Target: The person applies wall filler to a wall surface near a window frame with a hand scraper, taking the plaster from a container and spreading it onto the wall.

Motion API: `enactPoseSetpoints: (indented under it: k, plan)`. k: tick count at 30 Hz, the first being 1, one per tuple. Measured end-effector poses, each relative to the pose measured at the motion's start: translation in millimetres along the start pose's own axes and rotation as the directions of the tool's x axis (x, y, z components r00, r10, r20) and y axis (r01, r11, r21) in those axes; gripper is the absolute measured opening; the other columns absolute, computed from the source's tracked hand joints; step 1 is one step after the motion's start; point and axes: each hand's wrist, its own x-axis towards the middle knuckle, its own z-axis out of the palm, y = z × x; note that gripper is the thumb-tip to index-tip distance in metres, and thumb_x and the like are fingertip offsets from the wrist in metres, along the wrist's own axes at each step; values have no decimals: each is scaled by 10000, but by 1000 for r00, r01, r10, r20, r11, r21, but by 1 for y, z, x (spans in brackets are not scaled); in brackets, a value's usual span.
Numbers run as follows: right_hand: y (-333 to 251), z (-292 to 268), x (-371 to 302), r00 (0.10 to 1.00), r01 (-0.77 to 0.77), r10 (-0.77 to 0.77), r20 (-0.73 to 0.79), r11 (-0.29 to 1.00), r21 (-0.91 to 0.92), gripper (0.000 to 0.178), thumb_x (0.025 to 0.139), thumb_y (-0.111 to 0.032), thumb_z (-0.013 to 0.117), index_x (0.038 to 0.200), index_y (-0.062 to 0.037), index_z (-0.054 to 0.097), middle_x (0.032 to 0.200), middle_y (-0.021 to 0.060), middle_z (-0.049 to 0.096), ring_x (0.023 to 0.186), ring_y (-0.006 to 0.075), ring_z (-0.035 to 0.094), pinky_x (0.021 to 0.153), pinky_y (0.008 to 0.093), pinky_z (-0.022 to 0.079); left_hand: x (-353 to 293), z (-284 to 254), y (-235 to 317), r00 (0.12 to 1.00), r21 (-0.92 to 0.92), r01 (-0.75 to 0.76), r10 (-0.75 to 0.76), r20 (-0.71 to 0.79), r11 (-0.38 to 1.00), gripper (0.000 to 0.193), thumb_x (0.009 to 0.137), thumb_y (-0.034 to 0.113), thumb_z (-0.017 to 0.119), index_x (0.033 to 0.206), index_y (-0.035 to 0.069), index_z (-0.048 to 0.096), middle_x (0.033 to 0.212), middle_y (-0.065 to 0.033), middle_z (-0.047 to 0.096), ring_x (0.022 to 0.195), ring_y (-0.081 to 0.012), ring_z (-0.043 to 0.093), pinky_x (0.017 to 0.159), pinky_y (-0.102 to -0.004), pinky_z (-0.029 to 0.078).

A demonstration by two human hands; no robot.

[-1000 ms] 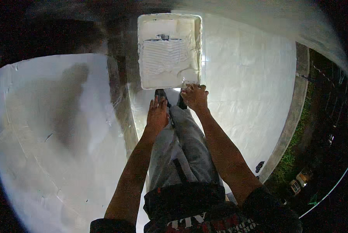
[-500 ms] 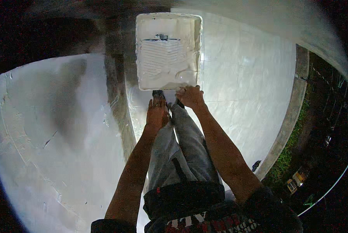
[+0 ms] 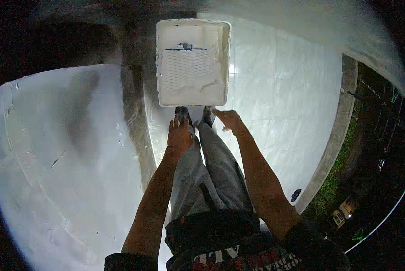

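While the paint-coated tray (image 3: 192, 103) lies just beyond the dark shoes (image 3: 182, 115), its ribbed ramp (image 3: 186, 67) faces upward. The right hand (image 3: 229, 120), released with fingers parted, is close to the tray's near right corner. The left hand (image 3: 179, 137), likewise released with fingers extended, is over the left trouser leg (image 3: 190, 176). Pale tiled flooring (image 3: 288, 81) extends rightward, bordered by a grey curb (image 3: 349, 74) and green grass (image 3: 331, 186).

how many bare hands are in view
2: the left hand, below the left half of the paint tray; the right hand, below its near right corner. Darkness could hide others.
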Motion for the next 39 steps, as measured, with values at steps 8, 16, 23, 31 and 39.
enactPoseSetpoints:
  k: [8,16,23,31,39]
  plan:
    - [54,13,-34,948,221,-304,99,846,485,590,1013,-324,535,1496,-44,346,1358,196,483,1141,337,538,912,465,550,-16,1,-6,995,8,69,-68,-69,998,669,845,218,637,1403,-67,405,1477,-253,400,1422,-446,297,1159,-556,259]
    - [12,-24,-81,825,-73,-528,202,254,965,573,1003,-386,502,1461,-63,383,1386,147,517,1161,331,579,983,473,497,-40,-22,4,974,14,115,-110,-200,993,597,868,216,547,1373,-73,416,1430,-258,454,1354,-459,385,1121,-527,324]
    - [-41,-45,-131,511,-138,-825,242,199,970,724,914,-477,578,1483,-82,368,1429,187,483,1253,372,521,984,554,460,-67,-60,18,841,-109,204,-231,-489,973,561,862,183,569,1356,-43,428,1429,-241,471,1370,-464,363,1114,-528,335]
    - [-95,-76,-162,299,38,-882,364,392,919,898,796,-406,721,1447,80,338,1415,236,489,1266,351,526,1068,460,425,-122,-107,86,482,-360,235,-430,-763,903,599,843,93,566,1392,-68,389,1423,-248,474,1398,-461,329,1140,-527,295]
    - [-132,-111,-268,-42,634,-900,434,312,707,869,778,-300,744,1477,28,346,1418,153,481,1295,268,498,1103,430,380,-171,-101,202,74,-440,350,-493,-867,827,641,798,71,592,1399,-50,405,1426,-226,473,1403,-462,312,1142,-547,285]
